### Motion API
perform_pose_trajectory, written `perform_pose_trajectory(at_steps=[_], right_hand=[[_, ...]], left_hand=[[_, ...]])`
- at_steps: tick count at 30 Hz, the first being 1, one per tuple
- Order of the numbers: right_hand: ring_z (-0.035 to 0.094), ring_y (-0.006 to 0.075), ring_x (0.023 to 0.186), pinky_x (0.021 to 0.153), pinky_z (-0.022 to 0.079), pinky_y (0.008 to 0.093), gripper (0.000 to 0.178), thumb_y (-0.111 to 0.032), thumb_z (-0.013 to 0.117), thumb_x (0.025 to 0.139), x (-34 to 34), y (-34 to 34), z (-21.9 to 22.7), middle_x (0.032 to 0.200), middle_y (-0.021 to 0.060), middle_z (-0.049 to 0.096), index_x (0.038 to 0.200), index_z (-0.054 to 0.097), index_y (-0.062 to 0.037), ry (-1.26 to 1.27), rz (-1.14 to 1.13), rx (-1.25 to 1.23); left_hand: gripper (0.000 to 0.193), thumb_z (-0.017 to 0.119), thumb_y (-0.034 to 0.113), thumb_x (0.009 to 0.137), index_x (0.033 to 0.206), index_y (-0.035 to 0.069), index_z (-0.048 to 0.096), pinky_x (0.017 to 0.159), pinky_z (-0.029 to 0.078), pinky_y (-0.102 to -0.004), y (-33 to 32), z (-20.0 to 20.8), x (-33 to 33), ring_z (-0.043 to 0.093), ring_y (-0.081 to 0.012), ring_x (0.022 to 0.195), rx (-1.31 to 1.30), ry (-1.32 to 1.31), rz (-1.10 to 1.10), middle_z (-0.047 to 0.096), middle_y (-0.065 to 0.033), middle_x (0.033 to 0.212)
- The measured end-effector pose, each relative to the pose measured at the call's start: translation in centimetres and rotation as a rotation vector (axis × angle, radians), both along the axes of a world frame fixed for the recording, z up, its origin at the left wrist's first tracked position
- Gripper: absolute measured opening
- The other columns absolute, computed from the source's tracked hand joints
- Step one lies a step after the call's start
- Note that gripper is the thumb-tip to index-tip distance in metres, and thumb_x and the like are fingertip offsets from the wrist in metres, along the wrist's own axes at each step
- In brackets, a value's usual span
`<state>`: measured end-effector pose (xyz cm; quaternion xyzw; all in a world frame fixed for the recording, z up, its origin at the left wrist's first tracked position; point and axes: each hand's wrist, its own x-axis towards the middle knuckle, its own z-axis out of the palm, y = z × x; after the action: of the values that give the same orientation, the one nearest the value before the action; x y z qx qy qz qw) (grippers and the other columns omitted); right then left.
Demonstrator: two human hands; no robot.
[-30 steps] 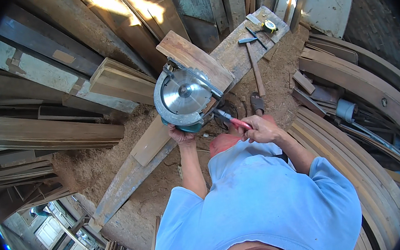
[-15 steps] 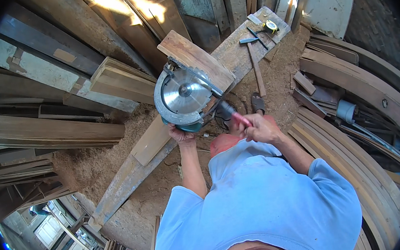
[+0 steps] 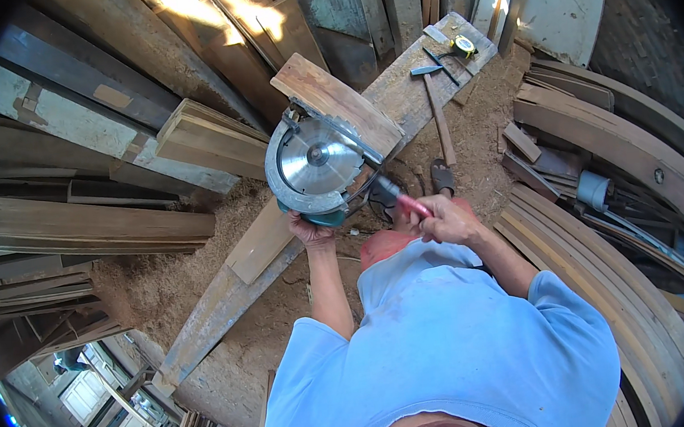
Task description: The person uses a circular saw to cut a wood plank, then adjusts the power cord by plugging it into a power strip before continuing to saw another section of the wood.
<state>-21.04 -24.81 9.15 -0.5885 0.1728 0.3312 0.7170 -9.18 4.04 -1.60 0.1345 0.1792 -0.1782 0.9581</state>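
Gripping red handle (image 3: 413,204), right fingers (image 3: 430,225) curled; left fingers (image 3: 302,229) holding saw (image 3: 314,167).

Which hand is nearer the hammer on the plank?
Right. The right hand is just short of the hammer, not touching it; the left hand is farther left, on the saw.

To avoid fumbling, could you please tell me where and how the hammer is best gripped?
Probably by the wooden handle, near its free end, from the near side: it points that way and juts past the plank, with the hammer head farther off.
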Motion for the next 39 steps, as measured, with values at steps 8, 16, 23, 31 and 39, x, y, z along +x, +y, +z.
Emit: perform_pose_trajectory(at_steps=[8, 16, 23, 31, 39], right_hand=[[0.059, 0.0112, 0.074, 0.064, 0.052, 0.0282, 0.016, 0.007, 0.051, 0.083, 0.0, 0.5, 1.4, 0.084, 0.0020, 0.059, 0.092, 0.058, -0.0038, 0.068, -0.010, -0.003], [0.059, 0.0112, 0.074, 0.064, 0.052, 0.0285, 0.015, 0.007, 0.052, 0.081, 0.3, -0.1, 1.1, 0.081, 0.0024, 0.060, 0.090, 0.058, -0.0031, 0.093, -0.092, 0.001], [0.063, 0.0105, 0.070, 0.057, 0.050, 0.0269, 0.012, 0.004, 0.056, 0.084, -0.5, -0.2, 0.7, 0.083, 0.0019, 0.060, 0.092, 0.057, -0.0054, 0.068, 0.028, -0.024], [0.054, 0.0151, 0.071, 0.064, 0.044, 0.0354, 0.009, 0.000, 0.056, 0.080, -1.6, -0.8, 1.2, 0.074, 0.0031, 0.056, 0.088, 0.058, -0.0022, -0.157, 0.196, -0.183], [0.056, 0.0201, 0.075, 0.068, 0.045, 0.0384, 0.014, -0.004, 0.057, 0.079, -1.4, -0.1, 4.0, 0.076, 0.0087, 0.056, 0.093, 0.059, -0.0008, -0.219, 0.228, -0.194]], left_hand=[[0.065, 0.067, 0.018, 0.070, 0.132, 0.000, 0.059, 0.106, 0.052, -0.0568, 0.4, -1.4, 0.3, 0.063, -0.0377, 0.121, 0.098, 0.113, 0.046, 0.065, -0.0170, 0.131], [0.064, 0.066, 0.017, 0.070, 0.132, 0.000, 0.059, 0.106, 0.052, -0.0564, 0.3, -1.0, 0.2, 0.063, -0.0376, 0.121, 0.091, 0.120, 0.055, 0.065, -0.0170, 0.132], [0.065, 0.065, 0.019, 0.071, 0.133, 0.000, 0.058, 0.109, 0.050, -0.0564, 0.5, -1.5, 0.1, 0.061, -0.0376, 0.123, 0.113, 0.118, 0.063, 0.064, -0.0170, 0.135], [0.069, 0.068, 0.018, 0.070, 0.136, 0.002, 0.057, 0.111, 0.047, -0.0582, 0.9, -2.1, 0.1, 0.059, -0.0377, 0.127, 0.076, 0.095, 0.038, 0.062, -0.0172, 0.139], [0.074, 0.069, 0.018, 0.067, 0.138, 0.002, 0.056, 0.112, 0.045, -0.0604, 0.7, -2.4, 0.0, 0.057, -0.0400, 0.129, 0.034, 0.107, 0.041, 0.060, -0.0182, 0.141]])
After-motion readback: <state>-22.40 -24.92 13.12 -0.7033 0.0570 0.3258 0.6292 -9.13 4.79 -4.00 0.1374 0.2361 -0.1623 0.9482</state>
